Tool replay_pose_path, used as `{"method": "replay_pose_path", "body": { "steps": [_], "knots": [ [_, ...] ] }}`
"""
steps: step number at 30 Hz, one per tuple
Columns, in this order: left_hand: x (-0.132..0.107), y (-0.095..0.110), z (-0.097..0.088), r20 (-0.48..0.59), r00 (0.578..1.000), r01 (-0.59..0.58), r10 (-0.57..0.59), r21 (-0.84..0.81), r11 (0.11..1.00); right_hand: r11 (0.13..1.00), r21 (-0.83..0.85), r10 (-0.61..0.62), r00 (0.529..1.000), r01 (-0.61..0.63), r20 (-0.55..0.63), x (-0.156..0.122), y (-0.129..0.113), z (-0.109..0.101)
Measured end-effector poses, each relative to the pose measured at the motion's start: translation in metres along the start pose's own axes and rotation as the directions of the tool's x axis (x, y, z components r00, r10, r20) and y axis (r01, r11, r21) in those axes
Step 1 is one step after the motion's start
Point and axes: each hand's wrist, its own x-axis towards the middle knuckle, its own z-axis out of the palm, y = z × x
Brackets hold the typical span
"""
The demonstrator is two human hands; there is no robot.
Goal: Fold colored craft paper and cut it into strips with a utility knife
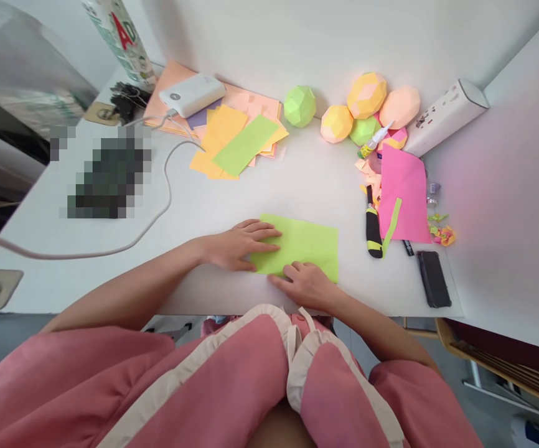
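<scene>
A folded light-green paper sheet [307, 244] lies on the white table [260, 193] near its front edge. My left hand [239, 244] rests flat on the sheet's left end, fingers stretched out and pressing it down. At the sheet's lower edge my right hand [304, 285] lies with its fingers curled, fingertips pressing the paper against the table. Neither hand lifts anything.
A stack of orange, yellow and green papers [236, 140] with a white power bank [192, 94] and cable lies at the back. Several paper balls [365, 107], a glue bottle [374, 140], pink paper [404, 193], a cutter [373, 227], a phone [434, 278] and a power strip [447, 115] are at the right.
</scene>
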Motion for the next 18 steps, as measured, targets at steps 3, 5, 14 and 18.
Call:
{"method": "replay_pose_path", "body": {
  "steps": [3, 5, 14, 18],
  "knots": [
    [0.001, 0.003, -0.001, 0.02, 1.0, 0.015, -0.015, -0.009, 1.0, 0.999, 0.018, -0.029, 0.997, 0.028, 0.068, 0.021, -0.004, -0.004],
    [0.001, 0.004, -0.002, 0.036, 0.999, 0.021, -0.02, -0.009, 1.0, 0.999, 0.026, -0.049, 0.994, 0.047, 0.097, 0.031, -0.004, -0.007],
    [0.0, 0.002, -0.003, 0.084, 0.996, 0.033, -0.03, -0.028, 0.999, 0.998, 0.001, -0.06, 0.987, 0.061, 0.146, 0.011, 0.008, -0.015],
    [0.0, 0.003, -0.002, 0.091, 0.995, 0.038, -0.035, -0.026, 0.999, 0.999, -0.014, -0.03, 0.986, 0.032, 0.163, -0.014, 0.014, -0.017]
  ]
}}
